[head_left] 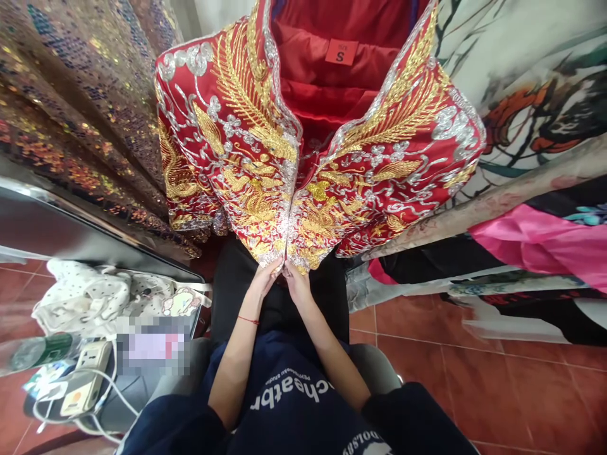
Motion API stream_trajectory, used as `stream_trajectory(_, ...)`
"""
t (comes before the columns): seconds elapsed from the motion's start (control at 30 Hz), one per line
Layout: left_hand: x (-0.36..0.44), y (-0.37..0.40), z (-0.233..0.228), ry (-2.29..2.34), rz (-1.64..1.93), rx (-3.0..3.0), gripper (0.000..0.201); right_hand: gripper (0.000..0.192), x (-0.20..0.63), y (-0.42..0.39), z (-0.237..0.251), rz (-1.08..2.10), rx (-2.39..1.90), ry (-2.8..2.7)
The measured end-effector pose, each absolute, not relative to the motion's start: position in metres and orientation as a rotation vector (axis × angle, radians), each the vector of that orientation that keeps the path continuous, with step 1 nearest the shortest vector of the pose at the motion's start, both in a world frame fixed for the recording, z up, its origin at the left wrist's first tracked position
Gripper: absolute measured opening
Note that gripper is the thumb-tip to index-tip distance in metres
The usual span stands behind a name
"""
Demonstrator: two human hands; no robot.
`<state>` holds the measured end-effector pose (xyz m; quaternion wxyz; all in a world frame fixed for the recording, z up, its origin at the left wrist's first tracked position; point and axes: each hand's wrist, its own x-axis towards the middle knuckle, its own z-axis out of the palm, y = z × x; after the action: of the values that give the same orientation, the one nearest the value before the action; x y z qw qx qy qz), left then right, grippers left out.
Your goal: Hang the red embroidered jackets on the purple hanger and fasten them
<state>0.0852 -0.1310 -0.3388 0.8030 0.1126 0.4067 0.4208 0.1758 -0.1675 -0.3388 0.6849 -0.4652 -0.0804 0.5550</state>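
I am pinching the bottom hem of the red jacket (303, 158) hanging in front of me, left hand (265, 278) and right hand (296, 281) fingers closing on each front edge. I am keeping both edges level and meeting cleanly, careful not to snag embroidery.

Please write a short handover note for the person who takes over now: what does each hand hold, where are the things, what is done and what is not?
Left hand: pinches the bottom edge of the left front panel of the red embroidered jacket.
Right hand: pinches the bottom edge of the right panel.
The jacket hangs in front, among other garments; the size S label shows inside.
Done: the two panels meet at the hem.
Left: the front is open above, down from the collar; no fastening is visible.
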Motion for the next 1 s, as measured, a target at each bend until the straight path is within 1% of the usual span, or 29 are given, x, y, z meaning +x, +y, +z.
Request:
stream_trajectory(0.1, 0.087, -0.131, -0.343, 0.857, 0.942, 0.345, 0.026, 0.041, 0.175, -0.167, -0.337, 1.242, -1.044, -0.175)
stream_trajectory(0.2, 0.087, -0.130, -0.345, 0.845, 0.959, 0.440, 0.032, 0.042, 0.175, -0.167, -0.336, 1.246, -1.053, -0.168)
stream_trajectory(0.47, 0.084, -0.130, -0.344, 0.845, 0.889, 0.598, 0.038, 0.035, 0.177, -0.166, -0.340, 1.267, -1.042, -0.134)
stream_trajectory(0.67, 0.083, -0.131, -0.348, 0.849, 0.869, 0.612, 0.040, 0.039, 0.177, -0.162, -0.345, 1.265, -1.047, -0.085)
stream_trajectory(0.87, 0.080, -0.131, -0.352, 0.876, 0.903, 0.592, 0.037, 0.036, 0.178, -0.161, -0.351, 1.347, -1.067, -0.069)
stream_trajectory(1.0, 0.081, -0.131, -0.354, 0.904, 0.939, 0.576, 0.041, 0.036, 0.179, -0.161, -0.354, 1.416, -1.090, -0.056)
